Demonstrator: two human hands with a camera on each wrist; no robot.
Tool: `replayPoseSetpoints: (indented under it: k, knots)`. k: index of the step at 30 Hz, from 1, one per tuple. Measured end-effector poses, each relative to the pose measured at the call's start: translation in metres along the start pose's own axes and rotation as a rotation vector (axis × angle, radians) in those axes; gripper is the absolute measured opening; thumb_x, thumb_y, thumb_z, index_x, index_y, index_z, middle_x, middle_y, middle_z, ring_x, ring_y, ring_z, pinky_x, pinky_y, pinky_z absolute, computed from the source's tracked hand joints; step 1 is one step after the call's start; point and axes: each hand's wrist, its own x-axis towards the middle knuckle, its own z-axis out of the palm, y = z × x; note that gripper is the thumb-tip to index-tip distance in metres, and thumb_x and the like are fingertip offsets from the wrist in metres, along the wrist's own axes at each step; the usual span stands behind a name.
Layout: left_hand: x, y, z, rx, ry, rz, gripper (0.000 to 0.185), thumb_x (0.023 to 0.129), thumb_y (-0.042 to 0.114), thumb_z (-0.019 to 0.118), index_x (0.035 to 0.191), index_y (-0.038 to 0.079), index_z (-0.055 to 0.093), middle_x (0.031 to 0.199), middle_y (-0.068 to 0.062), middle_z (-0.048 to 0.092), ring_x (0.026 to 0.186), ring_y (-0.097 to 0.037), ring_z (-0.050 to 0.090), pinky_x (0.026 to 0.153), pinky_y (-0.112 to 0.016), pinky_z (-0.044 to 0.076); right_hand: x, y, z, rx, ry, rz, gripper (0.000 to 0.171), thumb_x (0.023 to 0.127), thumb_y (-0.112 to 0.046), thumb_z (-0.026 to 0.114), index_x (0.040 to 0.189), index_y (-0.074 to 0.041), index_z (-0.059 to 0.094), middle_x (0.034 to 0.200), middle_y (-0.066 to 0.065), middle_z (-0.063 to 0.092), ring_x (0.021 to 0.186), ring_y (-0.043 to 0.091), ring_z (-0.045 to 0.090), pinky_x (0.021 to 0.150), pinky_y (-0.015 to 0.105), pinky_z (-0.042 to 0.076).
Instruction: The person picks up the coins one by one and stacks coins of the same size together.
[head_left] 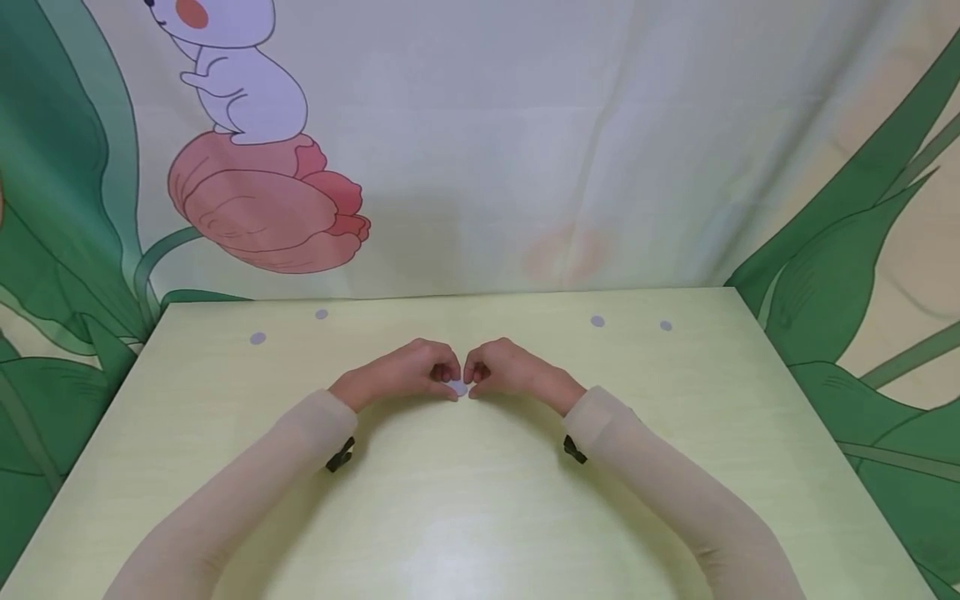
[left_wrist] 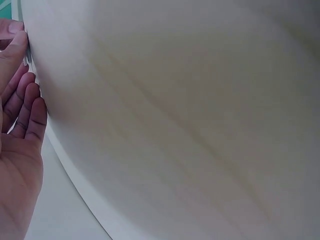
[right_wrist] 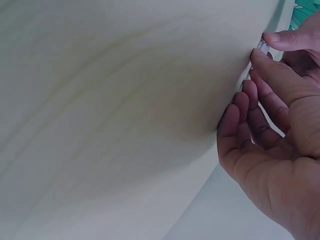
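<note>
Near the middle of the table, a small pale purple disc (head_left: 460, 389) lies between the two hands, partly covered by fingers. My left hand (head_left: 412, 368) comes in from the left, its thumb and curled fingers pinching at the disc's edge. From the other side my right hand (head_left: 510, 371) does the same, fingertips almost meeting the left ones. In the right wrist view a small whitish piece (right_wrist: 263, 46) shows between the fingertips, and the curled lower fingers are close against the tabletop. The left wrist view shows only a thin silvery edge (left_wrist: 28, 54) beside the thumb.
On the pale yellow-green table (head_left: 450, 500), more purple discs lie along the back: two at the left (head_left: 257, 338) and two at the right (head_left: 597, 321). A printed cloth (head_left: 465, 150) hangs behind the table's back edge. Black straps or mounts show under both cuffs.
</note>
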Motion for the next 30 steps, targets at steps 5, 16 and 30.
replayPoseSetpoints:
  k: [5, 16, 30]
  knots:
    - [0.002, -0.001, 0.002, 0.004, 0.004, -0.007, 0.023, 0.085, 0.020, 0.085, 0.098, 0.007, 0.072, 0.086, -0.001, 0.063, 0.080, -0.014, 0.056, 0.072, -0.024, 0.049, -0.006, 0.002, -0.006, -0.010, -0.005, 0.025, 0.015, 0.088, -0.012, 0.081, 0.100, -0.009, 0.072, 0.091, -0.002, 0.066, 0.087, 0.013, 0.058, 0.082, 0.025, 0.050]
    - [0.000, -0.010, -0.002, -0.034, -0.053, 0.000, 0.028, 0.085, 0.019, 0.085, 0.109, 0.011, 0.074, 0.094, 0.002, 0.063, 0.087, -0.014, 0.057, 0.079, -0.027, 0.051, -0.026, 0.030, -0.032, -0.065, 0.060, -0.001, 0.014, 0.093, -0.020, 0.076, 0.105, -0.014, 0.073, 0.097, -0.003, 0.067, 0.091, 0.014, 0.061, 0.083, 0.029, 0.051]
    - [0.005, -0.014, -0.002, -0.019, -0.075, 0.072, 0.022, 0.088, 0.017, 0.082, 0.108, 0.012, 0.075, 0.090, 0.003, 0.062, 0.084, -0.015, 0.057, 0.076, -0.025, 0.050, -0.058, 0.080, -0.083, -0.129, 0.191, 0.039, 0.014, 0.093, -0.017, 0.075, 0.105, -0.008, 0.073, 0.098, 0.002, 0.069, 0.093, 0.021, 0.064, 0.086, 0.038, 0.052]
